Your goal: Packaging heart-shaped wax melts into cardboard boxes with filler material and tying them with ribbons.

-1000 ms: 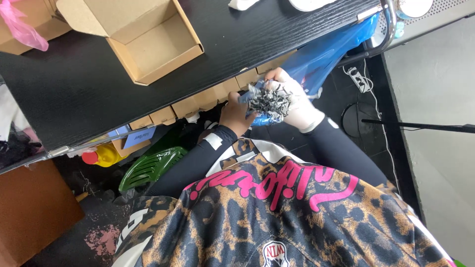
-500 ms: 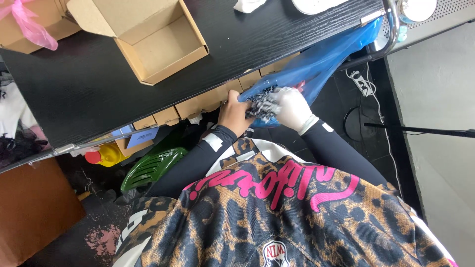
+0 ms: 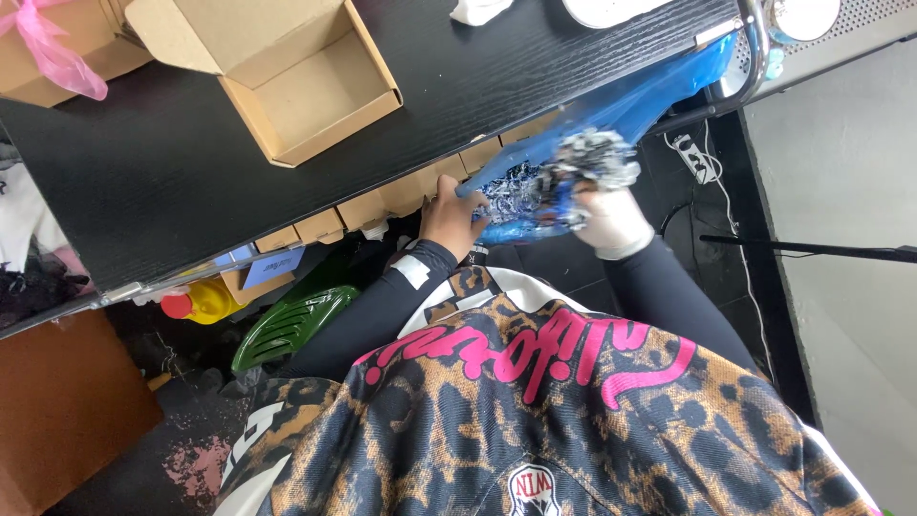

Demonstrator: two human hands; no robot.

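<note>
Open box (image 3: 310,91) on desk (image 3: 143,191) nearby. Left hand (image 3: 449,215) and right hand (image 3: 607,215) pinching bag (image 3: 630,100), slanting up-right, wad (image 3: 573,167) inside.

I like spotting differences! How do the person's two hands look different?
The left hand is bare; the right hand wears a whitish glove. The left hand pinches the blue plastic bag by its edge; the right hand clutches a black-and-white crumpled bundle. Both have black sleeves.
</note>
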